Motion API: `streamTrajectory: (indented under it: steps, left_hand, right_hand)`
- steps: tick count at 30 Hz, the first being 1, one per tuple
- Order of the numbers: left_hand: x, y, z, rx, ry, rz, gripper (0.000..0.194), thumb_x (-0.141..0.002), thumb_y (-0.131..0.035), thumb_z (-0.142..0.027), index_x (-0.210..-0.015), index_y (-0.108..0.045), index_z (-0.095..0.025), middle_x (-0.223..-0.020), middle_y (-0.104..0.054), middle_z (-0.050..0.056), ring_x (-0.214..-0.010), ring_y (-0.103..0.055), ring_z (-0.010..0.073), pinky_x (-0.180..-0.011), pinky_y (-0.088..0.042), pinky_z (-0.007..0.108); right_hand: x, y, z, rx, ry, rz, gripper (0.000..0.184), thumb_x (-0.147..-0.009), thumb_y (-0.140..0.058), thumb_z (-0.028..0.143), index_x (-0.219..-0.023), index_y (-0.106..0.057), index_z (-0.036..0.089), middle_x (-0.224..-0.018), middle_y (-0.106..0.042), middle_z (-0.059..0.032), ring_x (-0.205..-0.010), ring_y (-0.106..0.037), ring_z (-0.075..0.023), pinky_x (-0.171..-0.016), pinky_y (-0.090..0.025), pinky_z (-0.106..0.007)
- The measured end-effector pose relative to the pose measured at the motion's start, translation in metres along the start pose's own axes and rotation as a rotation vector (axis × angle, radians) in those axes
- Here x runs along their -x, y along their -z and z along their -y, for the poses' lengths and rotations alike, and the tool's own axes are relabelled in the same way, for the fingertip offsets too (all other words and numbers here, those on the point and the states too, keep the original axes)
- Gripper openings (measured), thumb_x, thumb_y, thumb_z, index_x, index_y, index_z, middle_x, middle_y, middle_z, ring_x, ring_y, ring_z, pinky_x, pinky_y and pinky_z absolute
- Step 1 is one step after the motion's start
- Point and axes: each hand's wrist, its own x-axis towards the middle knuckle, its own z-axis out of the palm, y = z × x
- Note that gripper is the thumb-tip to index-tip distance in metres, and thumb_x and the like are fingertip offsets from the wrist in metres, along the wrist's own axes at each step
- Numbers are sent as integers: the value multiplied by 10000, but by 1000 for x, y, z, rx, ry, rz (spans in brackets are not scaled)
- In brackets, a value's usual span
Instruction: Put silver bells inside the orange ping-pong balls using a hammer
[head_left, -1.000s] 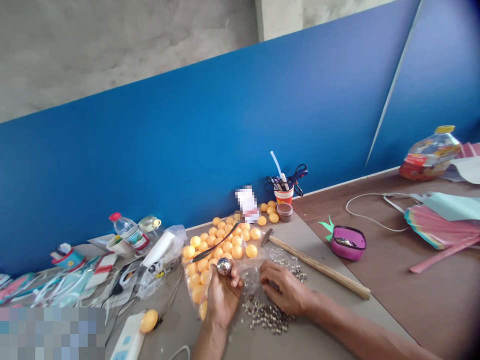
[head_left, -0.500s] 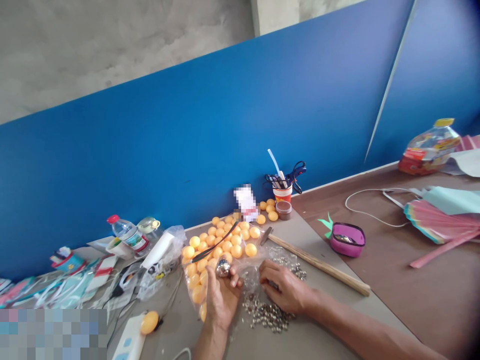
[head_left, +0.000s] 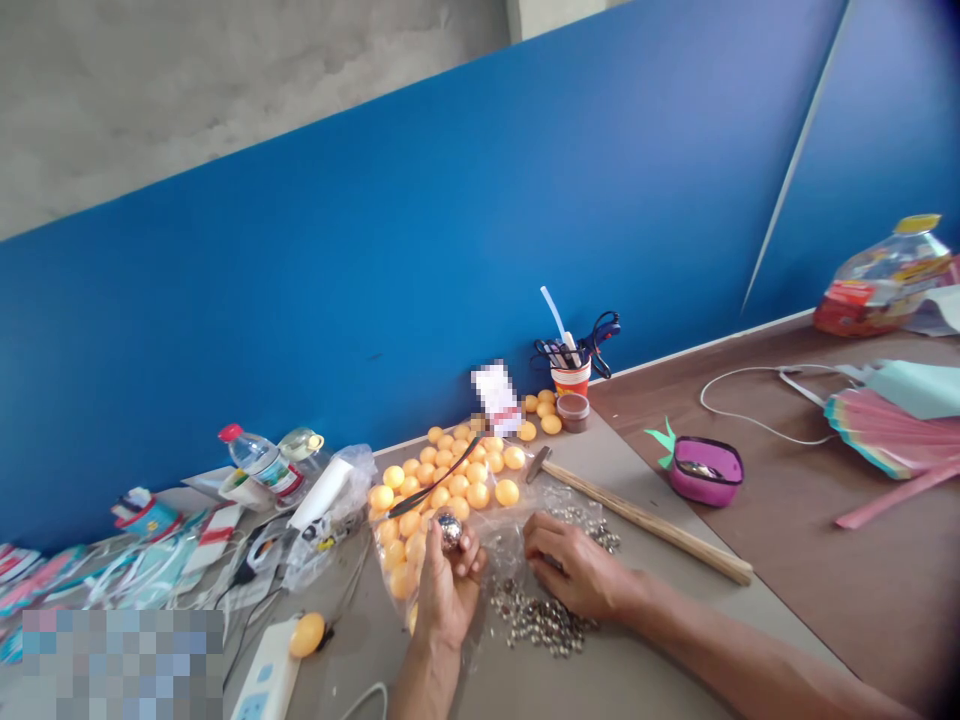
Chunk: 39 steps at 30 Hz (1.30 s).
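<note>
My left hand (head_left: pixel 444 588) is raised a little above the table, its fingers closed round a shiny silver ball (head_left: pixel 450 530). My right hand (head_left: pixel 571 572) rests palm down on a pile of small silver studs (head_left: pixel 536 622), fingers curled at the pile's edge; what they pinch is hidden. Several orange balls (head_left: pixel 450 484) lie just beyond both hands, some inside a clear plastic bag (head_left: pixel 397 560). A thin dark tool (head_left: pixel 431 484) lies across the orange balls.
A wooden-handled hammer (head_left: pixel 645 522) lies right of the balls. A cup of pens and scissors (head_left: pixel 571 370) stands by the blue wall. A pink pouch (head_left: pixel 705 470), white cable (head_left: pixel 750 400), paper fans (head_left: pixel 885 440), bottles (head_left: pixel 262 466) and a white power strip (head_left: pixel 262 680) surround the work spot.
The view drifted slightly. My left hand turned the silver ball a little and holds it lower. My right hand stays on the stud pile.
</note>
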Motion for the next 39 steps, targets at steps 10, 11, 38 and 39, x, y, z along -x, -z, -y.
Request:
streamTrajectory:
  steps: [10,11,38,39]
  left_hand:
    - [-5,3,0,26,5,-58,175,-808,-682,-338,-820,-641,-169,-751,-642,12,-468,-459,42,-511,-458,195]
    - [-5,2,0,25,-11,-53,205,-795,-698,-367,-827,-641,-172,-743,-638,9,-466,-457,40,-508,-453,192]
    - [-4,3,-1,13,-40,-64,249,-771,-729,-361,-826,-570,-178,-745,-615,-11,-425,-360,4,-455,-381,149]
    - [-4,3,-2,-4,-40,-74,219,-776,-722,-328,-813,-562,-182,-698,-586,-35,-408,-337,-3,-445,-364,139]
  right_hand:
    - [0,0,-1,26,15,-12,134,-804,-456,76,-770,-492,200,-806,-580,-71,-739,-552,-183,-644,-450,-277]
    - [0,0,-1,27,14,-11,133,-804,-456,78,-769,-494,200,-807,-581,-71,-740,-554,-183,-645,-452,-278]
    - [0,0,-2,19,-18,24,137,-827,-468,69,-761,-504,183,-820,-563,-68,-733,-532,-165,-651,-440,-266]
    - [0,0,-2,22,-20,24,141,-829,-465,68,-758,-506,182,-818,-563,-69,-731,-532,-165,-650,-440,-267]
